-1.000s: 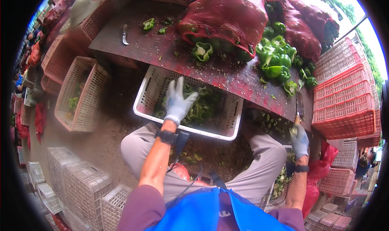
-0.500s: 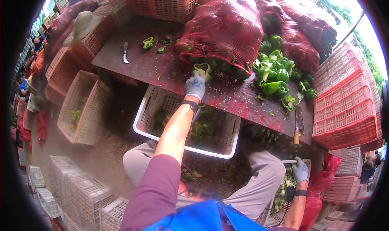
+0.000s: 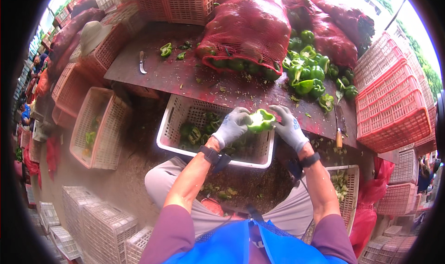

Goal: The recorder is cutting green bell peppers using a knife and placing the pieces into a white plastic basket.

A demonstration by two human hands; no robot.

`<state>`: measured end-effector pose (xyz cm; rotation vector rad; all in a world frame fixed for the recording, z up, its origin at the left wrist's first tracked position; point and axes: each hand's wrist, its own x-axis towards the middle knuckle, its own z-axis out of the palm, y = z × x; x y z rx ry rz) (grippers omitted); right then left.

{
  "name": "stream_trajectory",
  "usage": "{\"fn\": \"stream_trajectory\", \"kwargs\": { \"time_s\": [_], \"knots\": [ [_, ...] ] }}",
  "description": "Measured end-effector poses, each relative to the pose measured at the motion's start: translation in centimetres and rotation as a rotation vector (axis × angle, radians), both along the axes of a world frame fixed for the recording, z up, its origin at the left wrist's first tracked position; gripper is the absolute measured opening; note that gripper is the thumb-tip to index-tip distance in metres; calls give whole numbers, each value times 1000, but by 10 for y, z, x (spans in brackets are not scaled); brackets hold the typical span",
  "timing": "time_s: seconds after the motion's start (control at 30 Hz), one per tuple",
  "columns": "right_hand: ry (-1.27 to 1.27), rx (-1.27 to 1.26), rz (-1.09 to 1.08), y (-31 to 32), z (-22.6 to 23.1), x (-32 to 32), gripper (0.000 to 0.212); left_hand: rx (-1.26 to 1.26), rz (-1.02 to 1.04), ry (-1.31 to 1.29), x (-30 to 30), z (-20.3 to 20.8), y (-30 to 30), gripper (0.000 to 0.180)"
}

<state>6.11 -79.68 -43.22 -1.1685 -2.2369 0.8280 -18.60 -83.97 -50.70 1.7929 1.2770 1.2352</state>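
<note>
Between my two gloved hands is a cut green bell pepper (image 3: 261,121), its pale hollow inside showing. My left hand (image 3: 235,125) grips its left edge between thumb and fingers. The fingers of my right hand (image 3: 287,125) close on its right side. Below lies a white crate (image 3: 169,141) with green peppers (image 3: 190,133) in it. More cut peppers (image 3: 308,74) are piled on the table (image 3: 185,81), beside a red mesh sack (image 3: 250,25) of peppers. A knife with a wooden handle (image 3: 339,138) lies at the table's right edge.
A second knife (image 3: 142,62) lies at the table's left, near pepper pieces (image 3: 166,49). Red crates (image 3: 391,109) stand at the right, and a pale crate (image 3: 95,134) stands at the left. By my right leg is a crate of scraps (image 3: 342,183).
My left hand has drawn back from the table edge with the cut pepper. My right hand has come up from the scrap crate at lower right and now holds the pepper too.
</note>
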Motion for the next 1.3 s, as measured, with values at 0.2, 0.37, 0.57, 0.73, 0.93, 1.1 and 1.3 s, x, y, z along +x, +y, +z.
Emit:
{"fn": "stream_trajectory", "kwargs": {
  "time_s": [0.2,0.37,0.57,0.73,0.93,1.1,1.3],
  "knots": [
    [207,-754,189,-6,2,-4,60,-173,-224,-105,-7,15,-18,20],
    [364,-917,106,-31,-29,-4,57,-480,-178,-619,13,-6,-27,27],
    [-166,-4,-212,-62,-57,-35,44,-540,130,-984,62,-28,-48,46],
    [-463,445,-12,-80,-55,-50,32,-637,249,-805,54,-59,-50,27],
    [-185,241,-10,-64,-66,-43,16,-568,228,-786,56,-56,-48,20],
    [284,-462,-121,-47,-55,-27,20,-581,138,-774,46,-32,-43,20],
    [1023,-795,-355,-46,-82,-35,21,-354,257,-337,50,0,-17,19]
  ]
}}
